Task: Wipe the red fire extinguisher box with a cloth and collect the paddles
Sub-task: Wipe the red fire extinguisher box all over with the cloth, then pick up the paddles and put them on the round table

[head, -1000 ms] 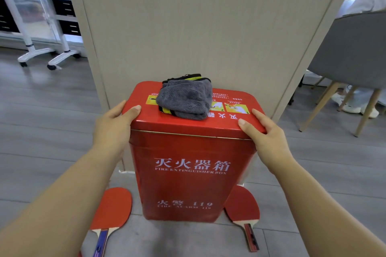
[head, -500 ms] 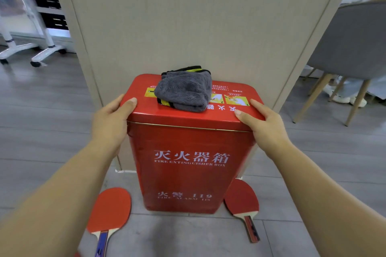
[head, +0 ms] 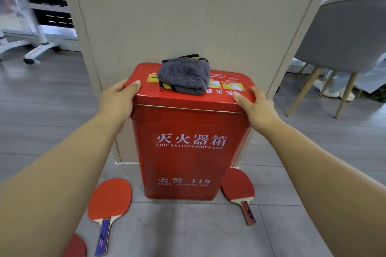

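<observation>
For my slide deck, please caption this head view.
Both hands, left and right, hold the red box topped by a grey cloth; paddles lie beside it.

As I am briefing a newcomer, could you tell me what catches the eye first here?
The red box stands mid-frame against a beige panel, gripped at its top corners by the left hand and right hand. A grey cloth lies on top; red paddles lie on the floor beside it.

One red box (head: 190, 148), one grey cloth (head: 184, 75), two paddles (head: 109, 199) (head: 239, 186), perhaps a third (head: 76, 246).
</observation>
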